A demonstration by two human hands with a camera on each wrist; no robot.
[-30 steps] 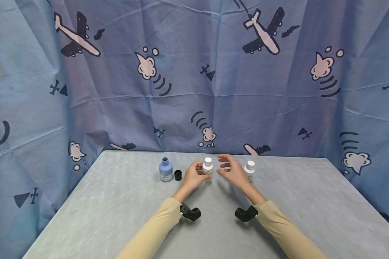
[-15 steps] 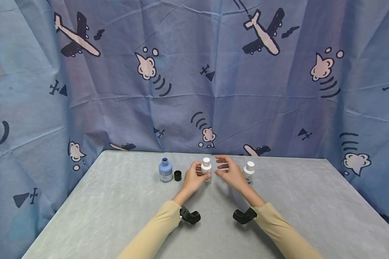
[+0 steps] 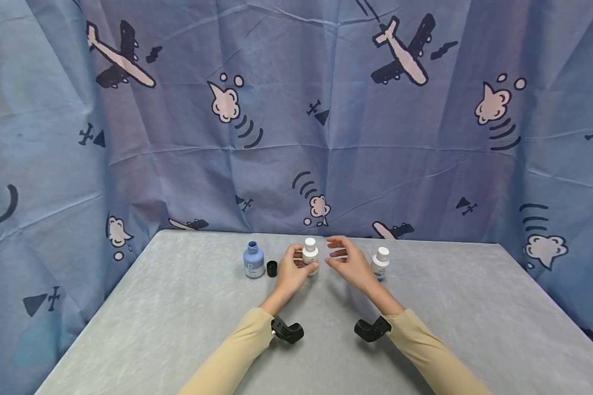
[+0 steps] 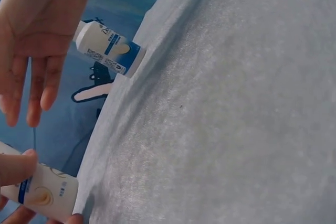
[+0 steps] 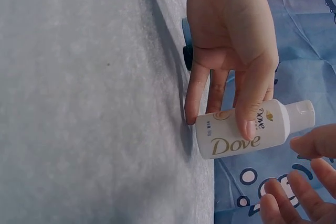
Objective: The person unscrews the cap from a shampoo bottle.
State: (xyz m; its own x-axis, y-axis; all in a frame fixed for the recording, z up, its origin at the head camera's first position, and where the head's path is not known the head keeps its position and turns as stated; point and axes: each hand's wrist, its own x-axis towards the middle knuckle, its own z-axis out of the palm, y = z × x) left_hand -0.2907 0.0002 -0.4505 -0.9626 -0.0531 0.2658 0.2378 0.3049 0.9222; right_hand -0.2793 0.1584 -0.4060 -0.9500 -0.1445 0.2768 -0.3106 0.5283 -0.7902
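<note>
Near the back of the table, my left hand grips a small white Dove bottle that stands upright with its white cap on. In the right wrist view, the thumb lies across the front of this bottle, beside the gold lettering. My right hand hovers just right of the bottle, fingers loosely bent and holding nothing. A second white bottle with a blue lower part, better seen in the left wrist view, stands right of that hand, partly behind it.
Left of the hands stands a blue bottle with an uncovered neck. A black cap sits beside it. The grey table ends at a blue curtain printed with planes.
My left hand and the Dove bottle have shifted slightly left. The right hand has drifted a little left too, exposing more of the second white bottle.
</note>
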